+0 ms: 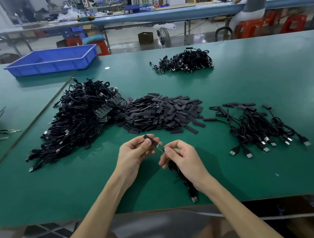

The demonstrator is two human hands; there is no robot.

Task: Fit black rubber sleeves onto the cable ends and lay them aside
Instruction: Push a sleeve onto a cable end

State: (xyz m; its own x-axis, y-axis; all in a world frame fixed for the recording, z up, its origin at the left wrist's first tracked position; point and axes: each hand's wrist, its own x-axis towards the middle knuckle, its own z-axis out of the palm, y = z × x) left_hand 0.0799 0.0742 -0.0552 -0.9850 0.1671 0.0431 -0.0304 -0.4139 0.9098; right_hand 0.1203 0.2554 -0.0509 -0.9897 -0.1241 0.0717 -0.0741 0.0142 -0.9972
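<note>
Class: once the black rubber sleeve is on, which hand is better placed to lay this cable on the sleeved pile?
Probably the right hand: it pinches the black cable, and the pile of sleeved black cables lies on its side.

Head-worn — forward, down, close over table (pixel 256 176)
</note>
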